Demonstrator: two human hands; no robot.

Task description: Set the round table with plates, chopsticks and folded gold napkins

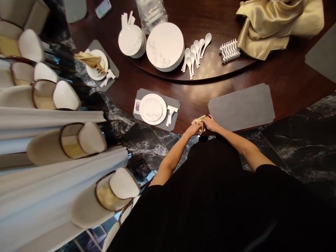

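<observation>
Both my hands meet at the near edge of the dark wooden table (199,98). My left hand (193,128) and my right hand (210,123) are closed on a small folded gold napkin (198,120) between them. The napkin lies at the table's rim, just left of a bare grey placemat (241,106). To its left a grey placemat carries a white plate (152,109) with a white spoon rest beside it.
On the raised turntable stand stacks of white plates (165,46), smaller plates (131,40), several white spoons (195,52), a row of white rests (230,50) and a heap of gold cloth (278,24). Cream chairs (78,140) line the left over a black marble floor.
</observation>
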